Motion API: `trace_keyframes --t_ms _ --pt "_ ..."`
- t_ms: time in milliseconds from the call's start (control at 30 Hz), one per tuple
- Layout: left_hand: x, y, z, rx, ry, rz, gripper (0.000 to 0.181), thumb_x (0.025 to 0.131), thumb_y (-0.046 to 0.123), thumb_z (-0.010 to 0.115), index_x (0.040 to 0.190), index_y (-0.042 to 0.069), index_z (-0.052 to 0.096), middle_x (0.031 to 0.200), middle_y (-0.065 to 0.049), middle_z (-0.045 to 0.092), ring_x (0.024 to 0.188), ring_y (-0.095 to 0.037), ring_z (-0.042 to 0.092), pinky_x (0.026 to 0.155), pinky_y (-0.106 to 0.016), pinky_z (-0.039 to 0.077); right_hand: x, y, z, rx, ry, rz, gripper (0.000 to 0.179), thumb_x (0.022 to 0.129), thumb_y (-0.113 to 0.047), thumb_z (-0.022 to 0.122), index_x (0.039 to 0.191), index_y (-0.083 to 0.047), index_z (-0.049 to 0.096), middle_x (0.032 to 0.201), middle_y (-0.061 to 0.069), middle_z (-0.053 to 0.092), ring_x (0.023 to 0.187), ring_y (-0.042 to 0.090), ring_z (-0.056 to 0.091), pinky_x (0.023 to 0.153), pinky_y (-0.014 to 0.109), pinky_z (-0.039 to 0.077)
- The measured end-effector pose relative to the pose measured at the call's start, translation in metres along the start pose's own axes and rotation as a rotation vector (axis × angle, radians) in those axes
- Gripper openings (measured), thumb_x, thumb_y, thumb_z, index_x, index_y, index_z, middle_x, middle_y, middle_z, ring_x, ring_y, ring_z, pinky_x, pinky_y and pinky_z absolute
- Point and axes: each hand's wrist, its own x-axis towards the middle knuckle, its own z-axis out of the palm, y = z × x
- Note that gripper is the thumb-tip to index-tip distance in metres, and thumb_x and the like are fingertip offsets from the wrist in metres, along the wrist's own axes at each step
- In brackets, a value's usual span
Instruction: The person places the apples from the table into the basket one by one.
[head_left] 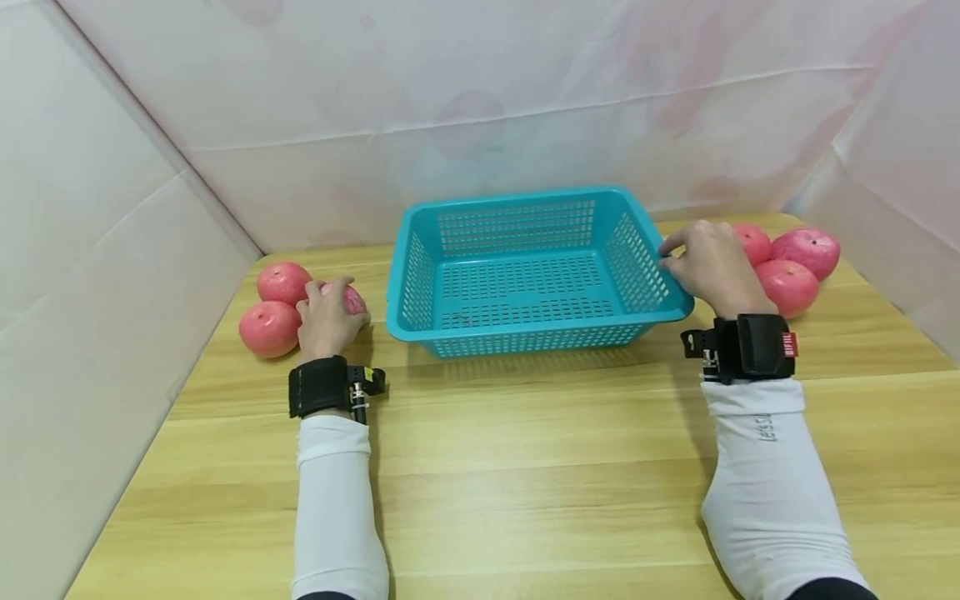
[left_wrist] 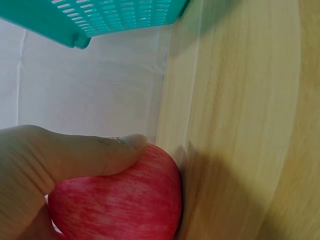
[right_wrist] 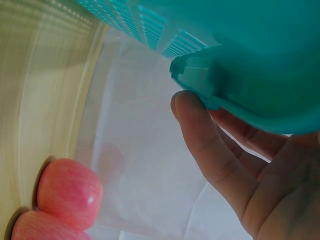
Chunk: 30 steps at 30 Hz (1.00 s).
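Note:
My left hand (head_left: 327, 321) grips a red apple (head_left: 352, 300) from above, at the left of the table. The left wrist view has the thumb lying across this apple (left_wrist: 125, 200), which sits on the wood. Two more apples, one behind (head_left: 283, 283) and one nearer (head_left: 270, 329), lie just left of that hand. In the middle stands an empty turquoise plastic basket (head_left: 525, 321) with perforated walls. My right hand (head_left: 712, 265) pinches its right rim. From the right wrist, the thumb (right_wrist: 192, 120) shows against the edge of the basket (right_wrist: 260, 117), with the other fingers partly hidden behind the rim.
To the right of the right hand, three apples sit close together: one at the back (head_left: 752, 243), one at the far right (head_left: 806, 252) and one in front (head_left: 787, 287). Pale patterned cloth (head_left: 480, 125) hangs behind and along the sides of the wooden table (head_left: 540, 467).

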Motion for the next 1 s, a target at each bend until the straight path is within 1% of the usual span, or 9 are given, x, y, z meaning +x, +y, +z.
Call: trace_keyframes --t_ms 200,333,433,533,600,700,800,900,1000 --pt "0.001 0.002 0.0 -0.007 -0.003 -0.013 0.067 0.092 0.013 0.071 0.152 0.009 0.042 0.147 -0.032 0.026 0.128 -0.056 0.033 0.095 -0.073 0.041 0.001 0.001 -0.002 0.0 0.006 -0.003 0.024 0.096 -0.001 0.063 0.11 0.018 0.068 0.111 0.039 0.063 0.09 0.048 0.058 0.061 0.04 0.051" --pt "0.001 0.003 -0.001 -0.005 -0.003 -0.003 0.068 0.091 0.014 0.072 0.152 0.009 0.042 0.147 -0.032 0.027 0.128 -0.057 0.034 0.096 -0.074 0.041 0.002 0.001 -0.004 -0.004 0.003 -0.001 0.024 0.096 -0.001 0.063 0.111 0.018 0.068 0.111 0.039 0.062 0.091 0.048 0.057 0.059 0.035 0.048" --pt "0.0 0.007 -0.006 0.002 0.027 0.02 0.067 0.091 0.015 0.072 0.151 0.009 0.044 0.148 -0.032 0.029 0.128 -0.057 0.036 0.095 -0.075 0.041 0.002 0.002 -0.005 -0.002 0.004 0.0 0.024 0.096 -0.001 0.062 0.111 0.018 0.068 0.111 0.039 0.062 0.09 0.048 0.057 0.058 0.033 0.046" --pt "-0.002 0.013 -0.014 -0.005 0.069 0.038 0.066 0.092 0.016 0.072 0.151 0.008 0.044 0.148 -0.031 0.031 0.128 -0.057 0.038 0.094 -0.076 0.041 0.003 0.001 -0.005 0.0 0.009 -0.001 0.024 0.096 -0.001 0.062 0.11 0.018 0.068 0.111 0.04 0.062 0.089 0.048 0.058 0.057 0.032 0.046" --pt "-0.002 0.016 -0.018 -0.014 0.089 0.044 0.067 0.093 0.018 0.072 0.152 0.008 0.043 0.149 -0.03 0.032 0.128 -0.056 0.038 0.094 -0.076 0.041 0.003 0.001 -0.005 0.0 0.011 -0.001 0.024 0.096 -0.001 0.063 0.11 0.018 0.068 0.111 0.04 0.062 0.089 0.048 0.058 0.056 0.032 0.047" --pt "-0.004 0.019 -0.023 -0.026 0.103 0.054 0.069 0.092 0.02 0.073 0.152 0.007 0.041 0.15 -0.028 0.032 0.128 -0.054 0.038 0.094 -0.076 0.041 0.002 0.0 -0.005 0.005 0.008 0.001 0.024 0.096 -0.001 0.063 0.111 0.018 0.068 0.112 0.04 0.062 0.09 0.049 0.058 0.058 0.037 0.051" --pt "-0.007 0.02 -0.027 -0.025 0.109 0.068 0.069 0.092 0.02 0.073 0.152 0.007 0.042 0.151 -0.028 0.032 0.129 -0.054 0.037 0.094 -0.076 0.04 0.001 0.0 -0.003 0.015 -0.003 0.008 0.024 0.096 -0.001 0.063 0.111 0.018 0.068 0.113 0.04 0.061 0.09 0.049 0.059 0.064 0.046 0.055" --pt "-0.009 0.023 -0.031 -0.013 0.118 0.099 0.068 0.092 0.02 0.073 0.151 0.006 0.043 0.15 -0.028 0.034 0.129 -0.054 0.037 0.093 -0.076 0.041 0.0 -0.001 0.0 0.029 -0.009 0.016 0.024 0.097 0.0 0.063 0.112 0.018 0.067 0.114 0.04 0.061 0.09 0.05 0.06 0.069 0.053 0.057" --pt "-0.008 0.029 -0.034 -0.006 0.135 0.142 0.067 0.092 0.02 0.073 0.15 0.007 0.044 0.148 -0.028 0.036 0.125 -0.055 0.04 0.09 -0.076 0.043 -0.002 -0.001 0.0 0.03 -0.005 0.025 0.025 0.097 0.0 0.063 0.113 0.018 0.067 0.114 0.04 0.061 0.092 0.051 0.061 0.072 0.056 0.058"
